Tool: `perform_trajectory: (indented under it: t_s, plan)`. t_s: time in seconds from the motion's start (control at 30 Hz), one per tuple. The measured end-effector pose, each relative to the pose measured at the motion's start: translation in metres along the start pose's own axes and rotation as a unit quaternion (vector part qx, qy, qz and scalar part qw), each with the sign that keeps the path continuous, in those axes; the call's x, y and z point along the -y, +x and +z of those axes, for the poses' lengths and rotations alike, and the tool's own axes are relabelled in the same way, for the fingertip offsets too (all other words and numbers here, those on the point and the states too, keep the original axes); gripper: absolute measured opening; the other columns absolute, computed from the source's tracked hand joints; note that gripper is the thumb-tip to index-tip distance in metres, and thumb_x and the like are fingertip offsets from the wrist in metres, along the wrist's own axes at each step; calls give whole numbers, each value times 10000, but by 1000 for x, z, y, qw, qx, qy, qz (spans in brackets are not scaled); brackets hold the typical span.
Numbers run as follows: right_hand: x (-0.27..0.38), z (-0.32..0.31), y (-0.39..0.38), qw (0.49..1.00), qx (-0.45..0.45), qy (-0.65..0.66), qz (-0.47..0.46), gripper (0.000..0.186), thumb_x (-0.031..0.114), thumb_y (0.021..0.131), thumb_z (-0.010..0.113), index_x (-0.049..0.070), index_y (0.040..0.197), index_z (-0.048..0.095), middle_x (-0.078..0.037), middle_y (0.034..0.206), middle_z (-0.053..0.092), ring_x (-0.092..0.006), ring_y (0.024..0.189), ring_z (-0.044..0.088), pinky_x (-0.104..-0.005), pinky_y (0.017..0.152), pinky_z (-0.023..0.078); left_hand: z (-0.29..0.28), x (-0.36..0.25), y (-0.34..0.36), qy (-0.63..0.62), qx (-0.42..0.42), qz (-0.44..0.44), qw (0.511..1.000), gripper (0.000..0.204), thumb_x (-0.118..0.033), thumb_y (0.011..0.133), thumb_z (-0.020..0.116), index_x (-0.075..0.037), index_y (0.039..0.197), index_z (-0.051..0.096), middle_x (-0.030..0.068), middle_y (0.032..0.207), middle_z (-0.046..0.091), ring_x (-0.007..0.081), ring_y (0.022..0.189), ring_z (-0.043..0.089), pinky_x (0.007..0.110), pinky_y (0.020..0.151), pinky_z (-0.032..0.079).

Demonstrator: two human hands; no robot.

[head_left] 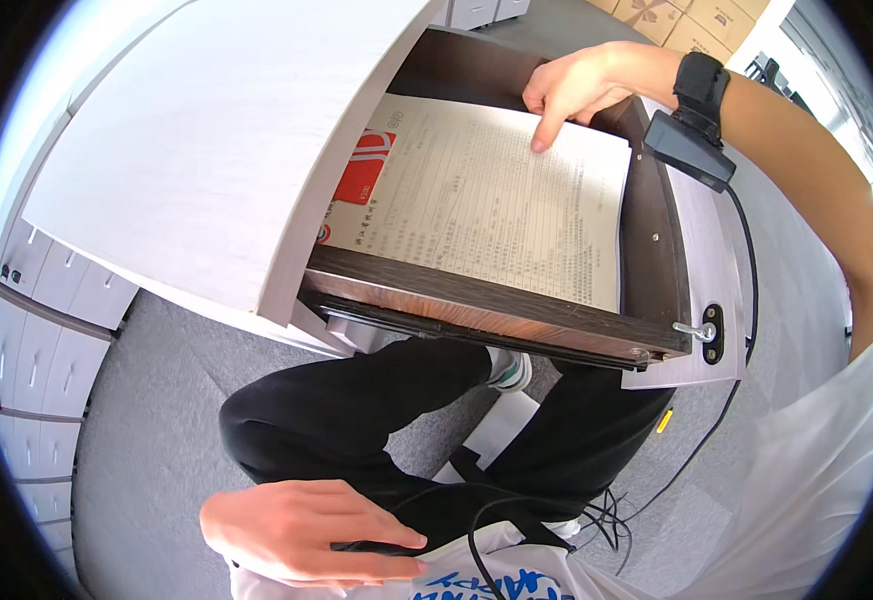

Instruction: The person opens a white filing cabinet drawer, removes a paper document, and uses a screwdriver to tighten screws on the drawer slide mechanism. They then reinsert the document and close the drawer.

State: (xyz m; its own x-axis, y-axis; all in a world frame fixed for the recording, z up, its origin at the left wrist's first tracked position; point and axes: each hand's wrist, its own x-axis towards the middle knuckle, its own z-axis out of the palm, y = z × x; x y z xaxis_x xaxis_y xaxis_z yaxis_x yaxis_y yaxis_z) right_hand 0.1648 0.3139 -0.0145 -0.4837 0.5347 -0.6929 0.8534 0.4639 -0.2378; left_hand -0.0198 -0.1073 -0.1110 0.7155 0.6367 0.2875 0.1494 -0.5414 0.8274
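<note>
Closest to the camera, a white shirt (812, 480) with blue lettering, and, on the near side of the drawer (477, 300) but well apart from it, the left hand (307, 530), back upward: fingers loosely straightened, slightly parted, nothing seen in the grip. Between there and the drawer, black trousers (337, 410), knees bent, just below its near wall. Grey carpet (167, 400) to either side of the drawer; down its right side, a black cable (752, 260).

Along the drawer's near wall, little space beside the printed papers (487, 210); a wider dark gap between their right edge and the light wood-grain drawer front (702, 250), with a black oval plate (714, 350) at its near end. Left edge of the opening bounded by the overhanging white top (207, 130).

At the drawer's far right corner, the right hand (577, 90): thumb extended onto the top sheet, other fingers curled; cannot tell whether closed on any sheet. On its wrist, a black strap (702, 85) with a dark box-shaped device (687, 150).

Inside the drawer, papers flat, white, densely lined with small print; on their left part, a red card (367, 170) with white markings. Far beyond the drawer, brown cardboard boxes (702, 30).
</note>
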Motion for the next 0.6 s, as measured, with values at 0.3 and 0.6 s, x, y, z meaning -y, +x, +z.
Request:
perform_trajectory:
  t_s: [0.3,0.6]
  plan:
    - [2,3,-6,999,26,32,29,470,362,950,666,-70,1131,635,-139,1070,685,-206,915,680,-329,784,574,2,2,-3,-4,-6,-5,1000,370,-192,912,715,-113,1272,685,116,1248,678,230,1060,686,313,850,542]
    - [25,-23,-31,994,-51,-95,-28,446,391,1008,573,-42,1066,661,-91,943,672,-142,858,631,-317,781,540,7,9,-10,-22,-12,5,1000,387,-141,907,709,-86,1287,668,106,1090,700,221,958,686,311,848,552]
